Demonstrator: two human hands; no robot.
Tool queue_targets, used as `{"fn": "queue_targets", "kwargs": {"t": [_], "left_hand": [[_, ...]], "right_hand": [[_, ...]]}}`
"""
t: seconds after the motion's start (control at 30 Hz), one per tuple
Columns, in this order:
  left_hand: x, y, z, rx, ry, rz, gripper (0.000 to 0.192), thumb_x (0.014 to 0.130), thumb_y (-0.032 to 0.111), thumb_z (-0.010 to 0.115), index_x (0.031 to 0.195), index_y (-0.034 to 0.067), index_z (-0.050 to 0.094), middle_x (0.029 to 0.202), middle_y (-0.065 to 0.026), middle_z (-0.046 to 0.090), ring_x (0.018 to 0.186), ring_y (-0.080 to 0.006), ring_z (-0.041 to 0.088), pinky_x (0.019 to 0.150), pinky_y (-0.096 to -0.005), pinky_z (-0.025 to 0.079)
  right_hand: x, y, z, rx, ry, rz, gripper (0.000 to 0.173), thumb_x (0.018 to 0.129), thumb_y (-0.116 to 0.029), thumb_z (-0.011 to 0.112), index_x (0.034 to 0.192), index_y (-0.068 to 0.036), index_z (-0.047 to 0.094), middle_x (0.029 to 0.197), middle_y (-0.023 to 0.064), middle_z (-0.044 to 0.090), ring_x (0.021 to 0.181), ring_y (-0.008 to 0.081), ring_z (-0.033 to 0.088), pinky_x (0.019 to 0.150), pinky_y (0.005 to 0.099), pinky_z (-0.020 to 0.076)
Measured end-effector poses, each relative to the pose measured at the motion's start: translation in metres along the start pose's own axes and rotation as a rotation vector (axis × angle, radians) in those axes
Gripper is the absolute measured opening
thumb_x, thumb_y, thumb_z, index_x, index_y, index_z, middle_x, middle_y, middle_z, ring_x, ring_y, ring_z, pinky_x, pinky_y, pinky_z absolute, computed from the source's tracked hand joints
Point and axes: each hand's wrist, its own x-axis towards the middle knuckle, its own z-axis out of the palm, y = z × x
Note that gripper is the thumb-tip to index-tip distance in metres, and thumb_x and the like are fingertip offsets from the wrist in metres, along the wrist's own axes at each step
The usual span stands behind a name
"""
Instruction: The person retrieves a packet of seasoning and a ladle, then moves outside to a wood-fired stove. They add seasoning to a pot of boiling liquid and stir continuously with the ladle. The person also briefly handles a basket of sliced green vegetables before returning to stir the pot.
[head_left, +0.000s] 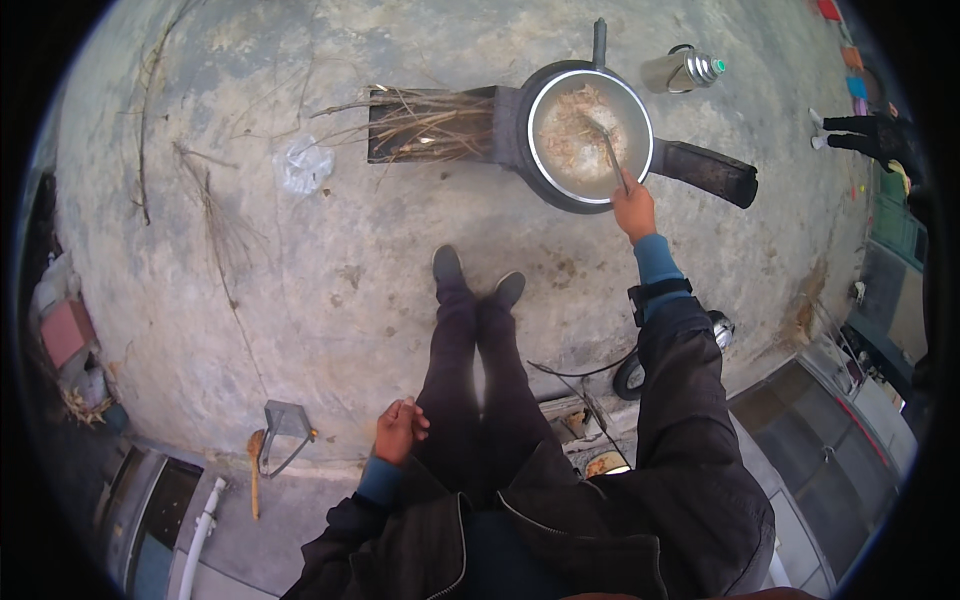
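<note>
A wide metal pan with a pale rim sits on a dark round stove. Strips of food lie in cloudy liquid or fat inside it. My right hand is closed on the handle of a metal spatula or ladle, whose far end is in the food. My left hand hangs near my left thigh with its fingers curled; nothing in it can be made out. Thin sticks lie in the stove's metal feed trough, some poking out to the left.
A metal vacuum flask stands right of the pan's long handle. A blackened pipe juts right from the stove. A clear plastic bag and dry branches lie left. A dustpan and brush are lower left. A person stands far right.
</note>
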Motion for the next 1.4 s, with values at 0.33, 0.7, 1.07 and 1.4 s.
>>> {"fn": "queue_targets", "kwargs": {"t": [0.33, 0.7, 1.07, 1.4], "left_hand": [[0.000, 0.002, 0.008, -0.031, -0.008, 0.003, 0.031, 0.107, 0.030, 0.052, 0.089, 0.006, 0.059, 0.070, -0.0063, 0.064, 0.052, -0.0108, 0.054, 0.054, -0.0262, 0.049], [-0.003, -0.002, 0.002, -0.007, 0.018, -0.015, 0.031, 0.107, 0.031, 0.053, 0.090, 0.006, 0.059, 0.069, -0.0060, 0.064, 0.052, -0.0110, 0.054, 0.054, -0.0263, 0.048], [-0.004, -0.013, 0.005, -0.067, 0.021, 0.001, 0.031, 0.107, 0.031, 0.052, 0.089, 0.007, 0.059, 0.069, -0.0060, 0.064, 0.052, -0.0106, 0.054, 0.053, -0.0263, 0.049], [-0.007, -0.020, 0.008, -0.070, 0.053, -0.002, 0.031, 0.107, 0.032, 0.054, 0.089, 0.006, 0.059, 0.069, -0.0062, 0.064, 0.052, -0.0115, 0.054, 0.054, -0.0267, 0.049]], "right_hand": [[-0.098, -0.015, -0.026, -0.216, -0.178, -0.121, 0.046, 0.092, -0.007, 0.056, 0.138, -0.003, 0.059, 0.112, 0.0296, 0.069, 0.102, 0.0465, 0.066, 0.091, 0.0506, 0.0530], [0.016, -0.041, 0.004, -0.031, 0.177, -0.026, 0.049, 0.094, -0.016, 0.052, 0.142, -0.004, 0.058, 0.118, 0.0281, 0.069, 0.110, 0.0436, 0.067, 0.096, 0.0442, 0.0524], [-0.086, 0.021, -0.056, -0.426, -0.049, -0.192, 0.049, 0.092, -0.007, 0.059, 0.140, -0.011, 0.059, 0.099, 0.0273, 0.068, 0.089, 0.0461, 0.067, 0.081, 0.0536, 0.0547], [-0.017, 0.024, -0.035, -0.285, 0.063, -0.164, 0.046, 0.093, -0.009, 0.058, 0.139, -0.007, 0.060, 0.113, 0.0275, 0.068, 0.098, 0.0456, 0.068, 0.087, 0.0504, 0.0550]]}}
